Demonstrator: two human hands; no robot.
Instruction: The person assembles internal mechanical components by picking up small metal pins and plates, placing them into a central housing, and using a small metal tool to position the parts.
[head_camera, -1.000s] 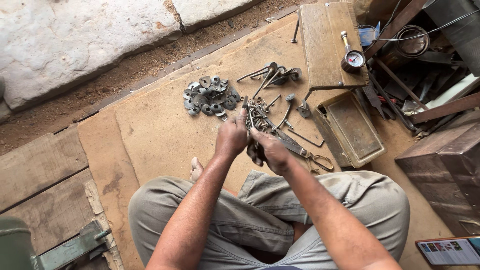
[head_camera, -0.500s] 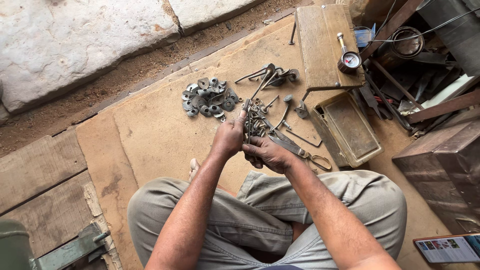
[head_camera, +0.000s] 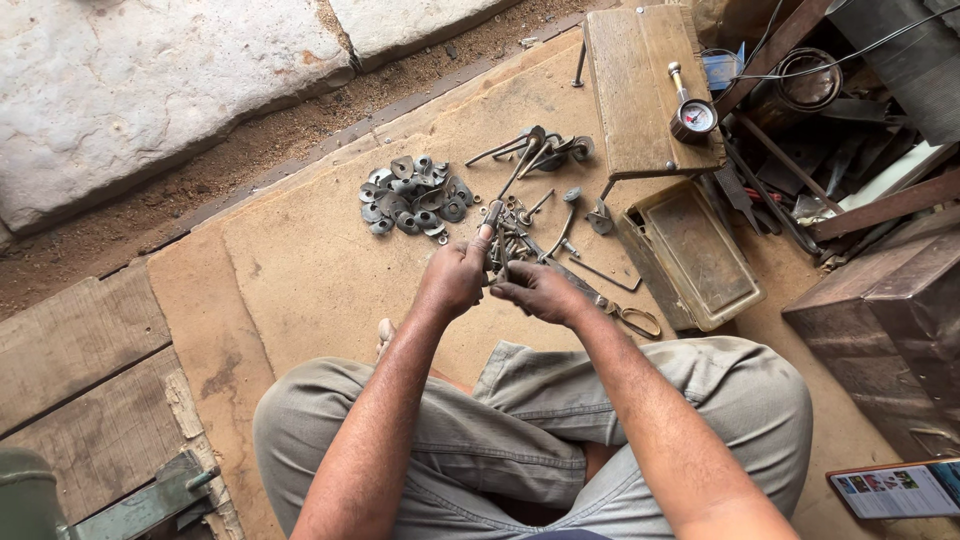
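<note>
- Person sits cross-legged in grey trousers (head_camera: 520, 440) on a sheet of brown cardboard (head_camera: 300, 270), both forearms reaching forward over the knees
- Left hand (head_camera: 452, 280) is curled in a loose fist, thumb up, pinching the top of a small metal bolt-like piece (head_camera: 492, 214) that sticks up from the fingers
- Right hand (head_camera: 540, 291) sits just beside the left one, nearly touching, fingers closed around the lower end of the same clump of metal parts; can't tell exactly which piece it grips
- So the held piece is right between the two hands, above the cardboard, just in front of the knees
- Just past the hands lies a loose scatter of long bolts and hooks (head_camera: 545, 235) on the cardboard, trailing off to the right of the hands toward a metal loop
- A bit farther, left of that scatter, there's a pile of grey curved metal plates (head_camera: 412, 195), heaped and touching each other
- Right of the hands sits a shallow rusty metal tray (head_camera: 690, 255)
- Beyond the tray is a small wooden bench (head_camera: 635, 85) with a round pressure gauge (head_camera: 693, 117) lying on it
- Far right past the bench, a jumble of dark tools and scrap (head_camera: 830, 130)
- Farthest out beyond the cardboard: dirt and big stone slabs (head_camera: 150, 70)
</note>
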